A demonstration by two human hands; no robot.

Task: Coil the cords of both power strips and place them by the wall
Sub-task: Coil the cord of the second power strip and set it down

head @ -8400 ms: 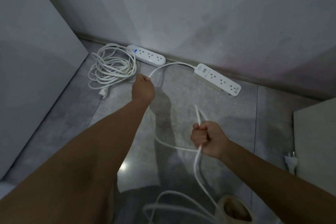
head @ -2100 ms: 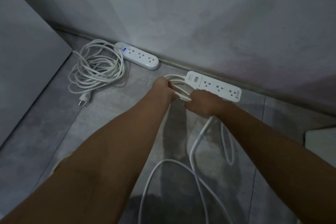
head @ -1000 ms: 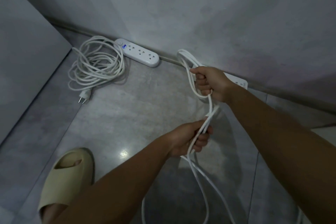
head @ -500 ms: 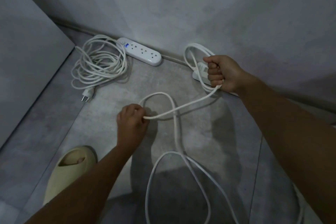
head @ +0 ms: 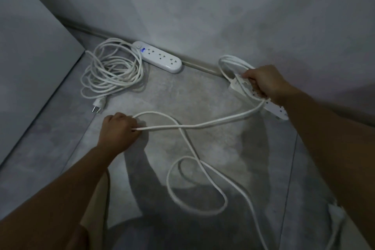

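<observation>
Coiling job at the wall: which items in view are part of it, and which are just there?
Part of the job:
- right hand, gripping loops
- left hand, pinching cord
- loose cord
- right power strip
- left power strip
- coiled cord

Just there:
- grey panel, left

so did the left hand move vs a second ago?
Yes. The left hand went left toward the coiled cord's plug, pulling the loose cord away from the right hand.

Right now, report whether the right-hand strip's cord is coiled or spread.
Mostly spread: a few loops sit in the right hand, the cord trails loose across the floor.
</observation>
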